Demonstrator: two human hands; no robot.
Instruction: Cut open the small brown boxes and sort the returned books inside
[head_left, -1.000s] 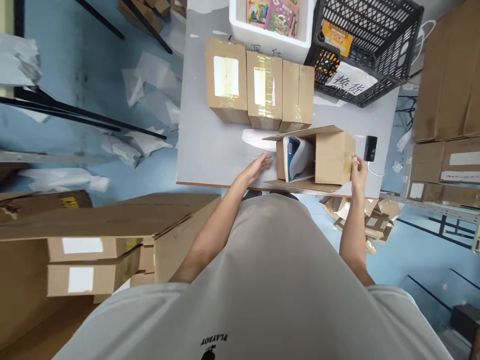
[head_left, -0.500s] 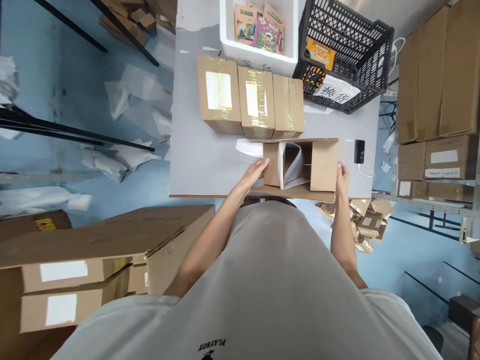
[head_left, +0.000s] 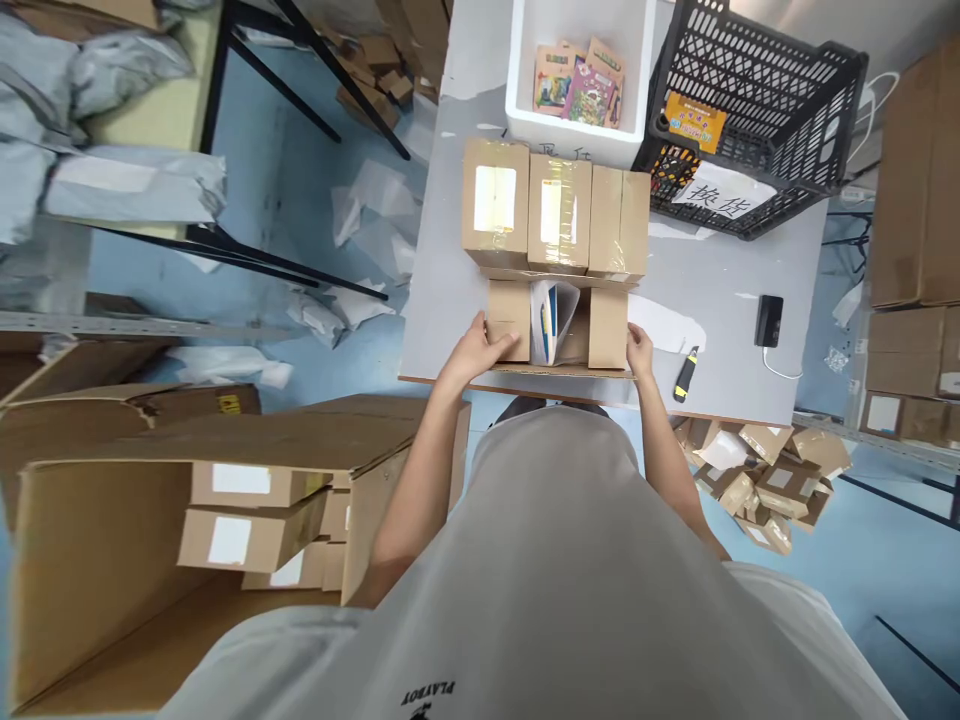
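Note:
An open cardboard box [head_left: 609, 330] lies near the table's front edge, its short end flaps folded inward and its long flaps standing out. Between the end flaps sits a white bag [head_left: 568, 300] with thin booklets [head_left: 550, 322] showing in its mouth. My left hand [head_left: 480, 350] grips the box's left end, thumb over the flap. At the right end, the fingers of my right hand [head_left: 639, 350] are closed on the box. A yellow and black box cutter [head_left: 685, 375] lies just right of that hand.
Three taped cardboard boxes [head_left: 559, 215] stand in a row behind the open box. Farther back are a white foam bin [head_left: 577, 130] holding booklets and a black plastic crate [head_left: 757, 150]. A small black device [head_left: 769, 320] with a cable lies right. Cartons [head_left: 112, 580] crowd the floor left.
The box, held in both hands, has moved left along the table and back toward the taped boxes. The box cutter has come into sight, and booklet edges now show in the bag.

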